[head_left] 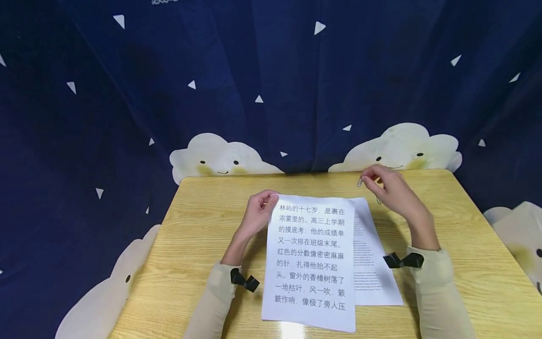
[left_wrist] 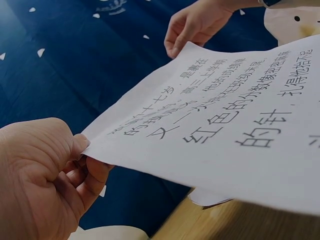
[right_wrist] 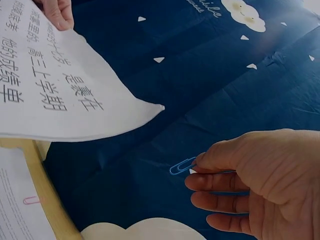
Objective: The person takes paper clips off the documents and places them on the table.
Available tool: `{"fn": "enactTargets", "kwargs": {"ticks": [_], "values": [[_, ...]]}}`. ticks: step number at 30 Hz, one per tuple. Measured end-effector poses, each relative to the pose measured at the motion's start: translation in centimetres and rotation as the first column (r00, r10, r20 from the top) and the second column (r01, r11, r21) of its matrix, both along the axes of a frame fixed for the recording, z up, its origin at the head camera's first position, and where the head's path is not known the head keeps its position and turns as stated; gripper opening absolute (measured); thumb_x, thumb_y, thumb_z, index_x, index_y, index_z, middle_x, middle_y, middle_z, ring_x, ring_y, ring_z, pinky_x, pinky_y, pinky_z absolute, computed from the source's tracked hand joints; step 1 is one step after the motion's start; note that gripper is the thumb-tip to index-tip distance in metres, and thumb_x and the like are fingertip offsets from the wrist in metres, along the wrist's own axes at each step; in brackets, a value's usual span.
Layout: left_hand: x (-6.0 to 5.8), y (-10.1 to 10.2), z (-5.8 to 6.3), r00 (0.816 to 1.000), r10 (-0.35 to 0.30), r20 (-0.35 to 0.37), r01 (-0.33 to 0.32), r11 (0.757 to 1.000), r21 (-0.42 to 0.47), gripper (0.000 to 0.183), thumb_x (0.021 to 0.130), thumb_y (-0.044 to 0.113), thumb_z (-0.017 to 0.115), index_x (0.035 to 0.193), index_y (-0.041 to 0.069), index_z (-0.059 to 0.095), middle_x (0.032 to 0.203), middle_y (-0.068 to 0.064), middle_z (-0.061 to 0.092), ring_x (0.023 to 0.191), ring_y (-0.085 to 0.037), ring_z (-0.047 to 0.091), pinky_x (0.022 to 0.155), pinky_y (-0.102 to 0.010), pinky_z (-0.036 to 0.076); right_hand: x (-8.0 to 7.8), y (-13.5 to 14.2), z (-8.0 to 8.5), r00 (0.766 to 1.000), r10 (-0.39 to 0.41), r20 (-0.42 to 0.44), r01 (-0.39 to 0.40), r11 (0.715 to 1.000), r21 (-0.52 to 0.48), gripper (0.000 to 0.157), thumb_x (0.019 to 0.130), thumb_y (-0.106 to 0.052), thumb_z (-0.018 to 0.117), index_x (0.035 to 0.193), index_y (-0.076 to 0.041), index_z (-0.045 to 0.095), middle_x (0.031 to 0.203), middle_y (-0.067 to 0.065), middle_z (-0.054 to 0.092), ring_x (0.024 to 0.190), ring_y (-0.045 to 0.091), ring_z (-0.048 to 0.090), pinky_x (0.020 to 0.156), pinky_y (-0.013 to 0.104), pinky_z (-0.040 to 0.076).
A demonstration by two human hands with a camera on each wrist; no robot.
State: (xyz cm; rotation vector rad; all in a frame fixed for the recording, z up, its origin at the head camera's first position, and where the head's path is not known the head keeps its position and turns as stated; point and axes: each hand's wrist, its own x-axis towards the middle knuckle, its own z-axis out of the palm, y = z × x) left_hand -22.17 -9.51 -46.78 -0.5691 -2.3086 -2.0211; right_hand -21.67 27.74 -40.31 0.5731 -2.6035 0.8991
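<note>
My left hand [head_left: 257,214] pinches the top left corner of a white sheet [head_left: 311,263] with large printed characters. In the left wrist view that sheet [left_wrist: 225,115] is raised, its far corner curling up. To the right of it, my right hand [head_left: 391,190] holds a blue paper clip [right_wrist: 182,166] between thumb and index finger, the other fingers loosely bent. The clip is apart from the sheet's free corner. Partly hidden under the raised sheet, a second paper [head_left: 374,268] with small print lies on the table, a pink paper clip [right_wrist: 32,200] on its edge.
The wooden table [head_left: 199,226] is bounded at the back by a dark blue curtain [head_left: 288,56] with white triangles and clouds. Black straps with small blocks [head_left: 404,260] sit on both sleeves.
</note>
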Motion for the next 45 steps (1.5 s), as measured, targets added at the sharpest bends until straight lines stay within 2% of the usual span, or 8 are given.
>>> {"fn": "enactTargets", "kwargs": {"ticks": [7,17,25,34,37,45], "values": [[-0.1,-0.3,0.0,1.000,0.006,-0.010,-0.006,1.000,-0.005,0.025,0.110,0.014,0.055,0.112,-0.003,0.073,0.092,-0.019,0.073,0.068,-0.016,0.069,0.059,-0.025,0.055,-0.5,0.8,-0.4,1.000,0.005,0.016,-0.005,1.000,0.003,0.016,0.109,-0.015,0.057,0.104,-0.006,0.069,0.096,0.006,0.069,0.085,0.020,0.058,0.078,0.027,0.046],[-0.3,-0.7,0.0,1.000,0.005,-0.015,-0.005,1.000,-0.011,0.026,0.110,0.016,0.055,0.113,-0.003,0.072,0.093,-0.019,0.074,0.069,-0.018,0.071,0.058,-0.027,0.057,-1.0,1.8,-0.9,0.997,-0.048,0.066,0.048,0.999,0.006,0.017,0.110,-0.014,0.053,0.104,-0.003,0.065,0.097,0.011,0.065,0.088,0.026,0.057,0.078,0.041,0.047],[-0.3,-0.7,0.0,1.000,0.008,-0.018,-0.008,1.000,0.000,0.025,0.110,0.014,0.055,0.112,-0.005,0.072,0.092,-0.019,0.074,0.068,-0.018,0.071,0.057,-0.028,0.057,-1.7,2.6,-1.9,0.994,-0.065,0.085,0.065,0.998,0.007,0.017,0.111,-0.014,0.052,0.107,-0.002,0.063,0.098,0.013,0.061,0.088,0.026,0.054,0.075,0.038,0.045],[-0.2,-0.8,-0.2,1.000,0.013,-0.015,-0.013,1.000,0.005,0.026,0.109,0.013,0.055,0.114,-0.008,0.070,0.094,-0.027,0.073,0.068,-0.016,0.069,0.057,-0.025,0.055,-2.1,3.7,-3.2,0.985,-0.101,0.143,0.099,0.995,0.022,0.020,0.112,-0.017,0.048,0.110,-0.001,0.061,0.104,0.017,0.059,0.093,0.031,0.053,0.078,0.046,0.045],[0.0,-0.9,0.2,1.000,0.009,-0.010,-0.009,1.000,0.001,0.026,0.110,0.010,0.053,0.114,-0.010,0.069,0.095,-0.028,0.072,0.068,-0.018,0.069,0.057,-0.025,0.055,-2.4,4.1,-3.7,0.983,-0.105,0.148,0.101,0.994,0.031,0.020,0.113,-0.016,0.047,0.110,-0.001,0.059,0.104,0.017,0.058,0.093,0.032,0.052,0.078,0.047,0.044],[-0.5,-0.9,-0.1,1.000,0.011,-0.022,-0.011,1.000,0.004,0.026,0.109,0.016,0.056,0.112,-0.004,0.072,0.094,-0.022,0.073,0.068,-0.017,0.070,0.057,-0.026,0.056,-3.0,5.3,-4.6,0.986,-0.113,0.125,0.109,0.993,0.043,0.018,0.112,-0.012,0.048,0.105,0.000,0.060,0.101,0.018,0.057,0.094,0.032,0.050,0.077,0.047,0.041]]}}
